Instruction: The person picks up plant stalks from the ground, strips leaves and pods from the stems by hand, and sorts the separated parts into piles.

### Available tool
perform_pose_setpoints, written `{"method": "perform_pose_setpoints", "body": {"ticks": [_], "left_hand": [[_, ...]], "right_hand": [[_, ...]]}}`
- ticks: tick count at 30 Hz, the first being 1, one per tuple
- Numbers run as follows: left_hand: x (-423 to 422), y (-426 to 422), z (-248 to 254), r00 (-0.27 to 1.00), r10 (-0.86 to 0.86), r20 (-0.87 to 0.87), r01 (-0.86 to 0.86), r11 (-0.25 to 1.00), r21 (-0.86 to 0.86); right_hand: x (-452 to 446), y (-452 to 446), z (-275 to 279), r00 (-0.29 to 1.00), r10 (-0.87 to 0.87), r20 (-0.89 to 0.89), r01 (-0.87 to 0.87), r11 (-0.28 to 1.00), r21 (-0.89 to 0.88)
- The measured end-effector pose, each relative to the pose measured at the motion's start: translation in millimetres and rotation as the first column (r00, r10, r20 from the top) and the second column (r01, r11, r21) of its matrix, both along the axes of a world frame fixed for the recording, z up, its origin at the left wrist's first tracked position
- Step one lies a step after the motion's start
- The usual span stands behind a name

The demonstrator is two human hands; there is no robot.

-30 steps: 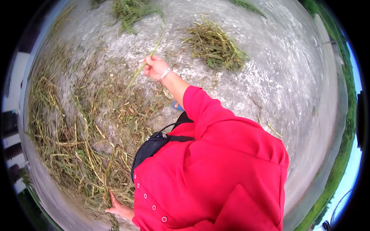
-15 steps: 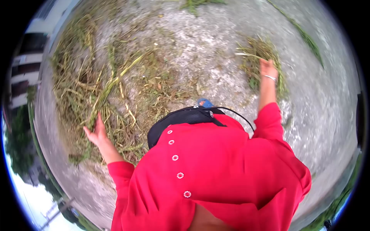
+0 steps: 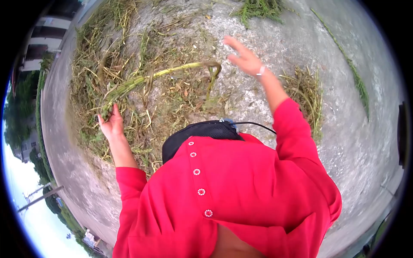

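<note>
My left hand [image 3: 112,123] has its fingers round the leafy end of a long green plant stalk [image 3: 161,72], which reaches to the right and bends down at its far end. Beyond that bend is my right hand [image 3: 244,58], its fingers stretched out and holding nothing, with a bracelet at the wrist. Under and around my left hand lies a wide heap of dried stalks [image 3: 88,81]. A smaller pile of stalks [image 3: 306,96] lies to the right of my right forearm.
Green leafy plants [image 3: 260,10] lie on the concrete ground [image 3: 344,142] at the top. One long green stem [image 3: 352,69] lies at the far right. A blue shoe shows partly behind a black bag [image 3: 206,131] at my waist. Buildings stand at the left.
My right hand has left the smaller pile, let go of the thin stalk, and moved left with its fingers opened. My left hand has lifted the long stalk, which now extends farther right.
</note>
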State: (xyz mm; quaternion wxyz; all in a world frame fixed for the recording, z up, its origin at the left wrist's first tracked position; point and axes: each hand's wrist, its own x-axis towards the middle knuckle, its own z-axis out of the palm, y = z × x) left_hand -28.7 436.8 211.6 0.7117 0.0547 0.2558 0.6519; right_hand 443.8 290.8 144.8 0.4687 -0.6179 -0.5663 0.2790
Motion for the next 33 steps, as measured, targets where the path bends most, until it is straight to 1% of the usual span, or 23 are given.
{"method": "perform_pose_setpoints", "body": {"ticks": [2, 3, 5, 6, 8, 10, 11, 12, 14, 15, 16, 17, 18, 19, 22, 23, 26, 28, 29, 30, 31, 32, 33], "left_hand": [[-5.8, -0.4, -1.8, 0.998, -0.02, 0.051, 0.021, 1.0, -0.019], [0.1, -4.8, 3.1, 0.999, 0.0, 0.046, 0.002, 0.999, -0.034], [6.5, -10.8, 6.1, 0.996, 0.093, 0.007, -0.092, 0.995, -0.048], [8.8, -10.5, 6.7, 0.988, 0.155, -0.023, -0.156, 0.987, -0.047], [5.6, -11.9, 6.1, 0.983, 0.139, -0.118, -0.141, 0.99, -0.008], [5.7, -15.1, 10.7, 0.972, 0.164, -0.166, -0.16, 0.987, 0.033], [7.2, -16.5, 16.1, 0.976, 0.172, -0.134, -0.17, 0.985, 0.03], [-1.6, -15.1, 12.3, 0.989, 0.131, -0.075, -0.126, 0.99, 0.065], [-6.6, -18.6, 18.6, 0.978, 0.155, -0.137, -0.152, 0.988, 0.036], [4.0, -29.9, 33.5, 0.974, 0.176, -0.142, -0.166, 0.983, 0.08], [4.0, -34.1, 35.7, 0.973, 0.199, -0.118, -0.193, 0.979, 0.06], [3.0, -35.7, 37.4, 0.971, 0.219, -0.096, -0.216, 0.976, 0.038], [2.2, -35.6, 39.0, 0.968, 0.239, -0.073, -0.239, 0.971, 0.017], [0.5, -35.1, 33.9, 0.967, 0.219, -0.132, -0.206, 0.973, 0.104], [0.5, -30.8, 18.0, 0.963, 0.133, -0.235, -0.083, 0.974, 0.21], [0.8, -31.7, 13.6, 0.947, 0.092, -0.308, -0.05, 0.988, 0.143], [28.9, -40.7, 25.5, 0.902, -0.228, -0.368, 0.264, 0.963, 0.052], [46.8, -37.1, 6.7, 0.735, -0.358, -0.576, 0.432, 0.902, -0.01], [57.9, -37.2, 2.3, 0.611, -0.382, -0.693, 0.499, 0.866, -0.037], [67.0, -37.6, -2.5, 0.472, -0.385, -0.793, 0.558, 0.827, -0.069], [77.0, -37.9, -16.9, 0.242, -0.253, -0.937, 0.628, 0.776, -0.047], [83.2, -36.9, -34.4, 0.005, -0.11, -0.994, 0.69, 0.72, -0.077], [92.8, -42.2, -41.3, -0.097, 0.003, -0.995, 0.755, 0.652, -0.072]], "right_hand": [[-28.6, 19.3, 2.4, 0.949, 0.304, -0.08, -0.294, 0.949, 0.113], [-39.8, 25.3, 2.4, 0.882, 0.428, -0.199, -0.428, 0.903, 0.044], [-63.1, 38.7, 0.0, 0.659, 0.609, -0.441, -0.695, 0.718, -0.047], [-73.1, 44.0, -2.7, 0.614, 0.646, -0.454, -0.741, 0.67, -0.049], [-91.8, 47.4, -9.8, 0.526, 0.698, -0.485, -0.817, 0.573, -0.062], [-119.0, 40.1, -8.6, 0.356, 0.683, -0.638, -0.869, 0.493, 0.043], [-126.4, 35.4, -2.3, 0.304, 0.644, -0.702, -0.909, 0.417, -0.011], [-133.3, 36.0, -5.3, 0.314, 0.717, -0.622, -0.93, 0.363, -0.051], [-142.5, 44.6, -11.8, 0.433, 0.754, -0.494, -0.899, 0.32, -0.301], [-145.3, 47.5, -12.6, 0.57, 0.773, -0.278, -0.816, 0.495, -0.3], [-147.5, 49.5, -14.1, 0.686, 0.726, -0.054, -0.714, 0.656, -0.246], [-147.9, 52.0, -15.1, 0.772, 0.616, 0.157, -0.599, 0.787, -0.146], [-145.9, 54.2, -13.8, 0.802, 0.578, 0.151, -0.57, 0.816, -0.091], [-142.9, 55.8, -10.6, 0.83, 0.538, 0.144, -0.54, 0.841, -0.033], [-139.4, 58.5, -2.1, 0.868, 0.48, 0.126, -0.492, 0.866, 0.094], [-137.8, 57.5, 0.3, 0.877, 0.464, 0.122, -0.477, 0.87, 0.124], [-139.2, 60.8, 12.2, 0.919, 0.393, 0.04, -0.394, 0.909, 0.133], [-139.4, 71.8, 0.2, 0.922, 0.362, -0.136, -0.362, 0.932, 0.025], [-142.1, 73.8, 6.3, 0.84, 0.35, -0.414, -0.403, 0.914, -0.045], [-144.8, 75.2, 16.8, 0.692, 0.29, -0.661, -0.456, 0.886, -0.089], [-145.6, 77.3, 22.5, 0.616, 0.242, -0.75, -0.451, 0.888, -0.084], [-146.9, 79.9, 27.6, 0.527, 0.197, -0.827, -0.449, 0.89, -0.074], [-147.9, 81.8, 31.6, 0.427, 0.154, -0.891, -0.448, 0.892, -0.06]]}}
